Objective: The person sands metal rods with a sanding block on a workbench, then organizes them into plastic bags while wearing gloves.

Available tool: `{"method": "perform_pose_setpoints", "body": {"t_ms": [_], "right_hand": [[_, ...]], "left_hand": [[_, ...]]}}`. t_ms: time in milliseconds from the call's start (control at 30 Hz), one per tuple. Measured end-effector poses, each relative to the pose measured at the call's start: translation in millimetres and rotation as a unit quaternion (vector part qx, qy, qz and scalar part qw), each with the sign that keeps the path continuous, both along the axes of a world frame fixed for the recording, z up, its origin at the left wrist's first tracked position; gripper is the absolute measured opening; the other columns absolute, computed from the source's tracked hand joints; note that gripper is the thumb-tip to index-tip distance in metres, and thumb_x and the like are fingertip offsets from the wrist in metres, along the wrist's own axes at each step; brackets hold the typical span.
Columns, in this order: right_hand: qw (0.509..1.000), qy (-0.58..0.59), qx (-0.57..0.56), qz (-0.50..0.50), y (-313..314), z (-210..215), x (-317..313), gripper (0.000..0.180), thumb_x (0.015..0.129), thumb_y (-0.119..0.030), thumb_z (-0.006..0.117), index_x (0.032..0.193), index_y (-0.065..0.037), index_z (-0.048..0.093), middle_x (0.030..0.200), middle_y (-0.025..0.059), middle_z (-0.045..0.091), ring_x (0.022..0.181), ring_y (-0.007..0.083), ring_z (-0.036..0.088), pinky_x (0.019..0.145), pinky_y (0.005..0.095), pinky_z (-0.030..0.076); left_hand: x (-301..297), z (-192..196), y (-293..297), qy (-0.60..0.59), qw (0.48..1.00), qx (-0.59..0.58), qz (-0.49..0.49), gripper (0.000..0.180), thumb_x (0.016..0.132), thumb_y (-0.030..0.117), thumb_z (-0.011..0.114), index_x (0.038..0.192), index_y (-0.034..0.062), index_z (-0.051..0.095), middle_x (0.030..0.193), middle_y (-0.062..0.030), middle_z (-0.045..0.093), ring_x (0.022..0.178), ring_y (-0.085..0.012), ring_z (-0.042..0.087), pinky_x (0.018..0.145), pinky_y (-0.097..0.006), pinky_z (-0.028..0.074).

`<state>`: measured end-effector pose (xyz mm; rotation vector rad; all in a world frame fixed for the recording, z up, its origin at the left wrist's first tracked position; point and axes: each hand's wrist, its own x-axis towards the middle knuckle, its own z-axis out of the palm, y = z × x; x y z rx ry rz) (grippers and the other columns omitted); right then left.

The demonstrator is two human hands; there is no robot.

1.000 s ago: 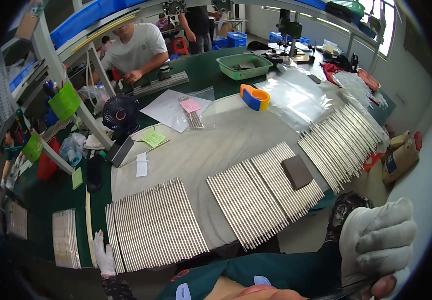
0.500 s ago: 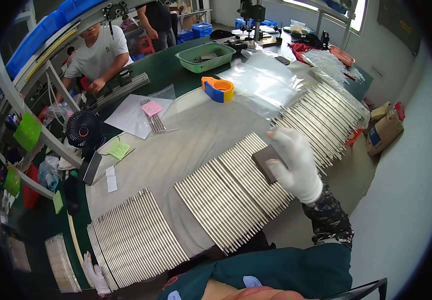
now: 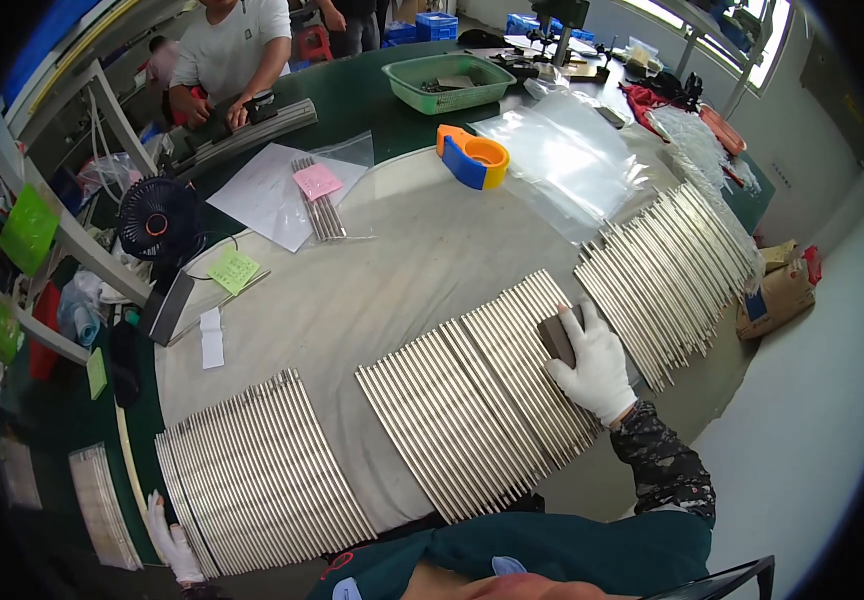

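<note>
My right hand [image 3: 597,372], in a white glove with bare fingertips, is closed around a dark brown rectangular block [image 3: 556,341]. Block and hand are over the right part of the middle row of thin silvery metal rods [image 3: 472,400], near its far end. My left hand [image 3: 174,542], gloved the same way, lies with fingers stretched along the left edge of another row of rods [image 3: 262,470]. To the right of my right hand a third, less even layer of rods [image 3: 664,280] fans out.
On the pale board [image 3: 292,310] are an orange and blue tape dispenser [image 3: 474,157], clear plastic bags [image 3: 567,150] and bagged rods with a pink note [image 3: 320,182]. A black fan [image 3: 157,222] stands left. Farther back are a green basket [image 3: 449,84] and a co-worker [image 3: 237,50].
My right hand has lowered and its fingers have closed more around the brown block, which appears nearer the rods. My left hand stays by the left row. The whole view has shifted slightly.
</note>
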<state>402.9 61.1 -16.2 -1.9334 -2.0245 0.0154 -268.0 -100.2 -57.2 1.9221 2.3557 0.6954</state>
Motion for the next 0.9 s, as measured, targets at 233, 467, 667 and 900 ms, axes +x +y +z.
{"method": "perform_pose_setpoints", "body": {"t_ms": [233, 467, 667, 900], "right_hand": [[1.000, -0.005, -0.009, 0.013, 4.6, 3.5, -8.7, 0.074, 0.068, -0.026, 0.068, 0.132, 0.004, 0.045, 0.132, 0.0354, 0.040, 0.102, 0.0440, 0.054, 0.087, 0.0461, 0.047], [1.000, -0.009, -0.025, -0.001, -3.1, 1.9, -0.1, 0.079, 0.068, -0.016, 0.068, 0.139, 0.001, 0.039, 0.137, 0.0362, 0.036, 0.109, 0.0466, 0.051, 0.092, 0.0463, 0.045], [1.000, -0.022, -0.021, 0.002, -1.1, -1.8, 1.5, 0.076, 0.069, -0.015, 0.066, 0.138, 0.003, 0.039, 0.139, 0.0373, 0.033, 0.113, 0.0486, 0.049, 0.095, 0.0466, 0.043], [1.000, -0.012, -0.026, 0.007, -1.1, -0.1, 0.8, 0.074, 0.070, -0.015, 0.067, 0.136, 0.004, 0.041, 0.140, 0.0352, 0.034, 0.114, 0.0476, 0.048, 0.097, 0.0463, 0.042]], "left_hand": [[8.4, 11.6, -15.8, 0.003, 1.000, 0.012, 0.006, 0.063, 0.099, 0.050, 0.037, 0.134, -0.0025, 0.044, 0.140, -0.0178, 0.046, 0.132, -0.0346, 0.040, 0.111, -0.044, 0.028], [26.8, 20.4, 0.7, 0.000, 1.000, 0.004, -0.013, 0.069, 0.097, 0.055, 0.036, 0.134, -0.0023, 0.046, 0.139, -0.0171, 0.048, 0.134, -0.0336, 0.039, 0.116, -0.048, 0.018], [26.6, 19.4, -1.3, -0.010, 1.000, 0.014, -0.021, 0.066, 0.097, 0.053, 0.036, 0.132, -0.0024, 0.047, 0.138, -0.0165, 0.048, 0.134, -0.0347, 0.039, 0.116, -0.048, 0.018], [26.4, 17.7, 0.7, -0.021, 0.999, 0.031, -0.029, 0.064, 0.097, 0.052, 0.037, 0.130, -0.0014, 0.048, 0.138, -0.0166, 0.048, 0.134, -0.0362, 0.038, 0.116, -0.049, 0.018]]}}
